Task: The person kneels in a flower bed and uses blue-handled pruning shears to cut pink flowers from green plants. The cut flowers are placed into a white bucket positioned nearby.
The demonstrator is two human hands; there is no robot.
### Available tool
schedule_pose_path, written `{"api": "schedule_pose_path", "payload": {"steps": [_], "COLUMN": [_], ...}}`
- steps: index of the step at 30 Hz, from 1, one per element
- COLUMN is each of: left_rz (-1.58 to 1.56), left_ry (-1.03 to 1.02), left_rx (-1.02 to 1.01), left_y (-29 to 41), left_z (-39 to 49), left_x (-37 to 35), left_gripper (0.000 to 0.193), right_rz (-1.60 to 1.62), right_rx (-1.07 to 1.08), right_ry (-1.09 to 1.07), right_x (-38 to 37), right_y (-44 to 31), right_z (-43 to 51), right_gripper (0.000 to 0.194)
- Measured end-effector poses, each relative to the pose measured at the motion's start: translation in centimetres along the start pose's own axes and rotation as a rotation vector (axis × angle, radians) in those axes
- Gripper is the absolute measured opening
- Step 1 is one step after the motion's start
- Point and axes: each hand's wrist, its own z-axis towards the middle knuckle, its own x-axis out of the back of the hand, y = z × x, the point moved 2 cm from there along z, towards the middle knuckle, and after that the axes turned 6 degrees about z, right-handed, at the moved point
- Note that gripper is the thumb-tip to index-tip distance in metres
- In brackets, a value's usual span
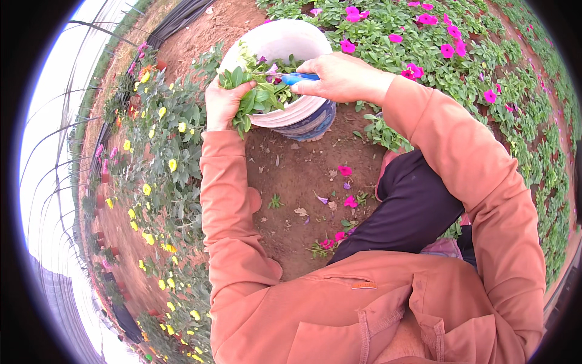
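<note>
My left hand (227,101) grips a bunch of leafy green cuttings (260,96) at the near left rim of a white plastic bucket (295,38). Across the bucket's mouth, my right hand (334,77) holds blue-handled scissors (298,79), whose thin blades point left into the cuttings. How far the blades are apart cannot be made out. Inside the bucket lie more leafy stems and a few purple blooms (273,73). The bucket's outside carries a dark blue printed band (309,122), and it stands on bare brown soil.
Dense petunia plants with magenta flowers (427,19) grow on the right. Grey-green plants with yellow blooms (173,164) line the left. Fallen petals and a magenta flower (344,170) lie on the soil (291,227) by my bent knee (409,200). Greenhouse hoops (54,182) arch at far left.
</note>
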Motion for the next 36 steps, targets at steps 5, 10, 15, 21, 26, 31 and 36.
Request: {"api": "schedule_pose_path", "payload": {"steps": [5,10,15,21,26,31,36], "left_rz": [0.430,0.572,0.661,0.778,1.111,1.268,0.670], "left_ry": [0.090,0.094,0.084,0.013,-0.523,-0.303,-0.633], "left_rx": [-0.148,-0.221,-0.220,-0.143,-0.002,-0.312,-0.269], "left_y": [2.1,3.3,1.0,-4.9,-5.6,1.0,8.5], "left_z": [0.2,0.0,0.8,6.2,7.9,8.2,6.8], "left_x": [-0.9,-2.3,-2.2,-1.2,-2.5,-7.1,-24.6], "left_gripper": [0.040,0.039,0.041,0.053,0.082,0.062,0.038], "right_rz": [-0.090,-0.058,-0.043,-0.103,-0.087,0.039,0.328], "right_rx": [-0.062,-0.052,-0.073,-0.190,-0.244,-0.784,-0.897], "right_ry": [-0.016,0.030,0.001,-0.209,-0.050,0.346,0.695], "right_x": [0.7,0.7,1.2,2.5,8.7,22.2,26.1], "right_y": [-0.1,-0.1,0.7,1.6,5.7,17.4,23.5], "right_z": [-0.3,-0.2,0.1,-4.1,-14.7,-33.2,-49.0], "right_gripper": [0.056,0.049,0.047,0.049,0.049,0.054,0.039]}}
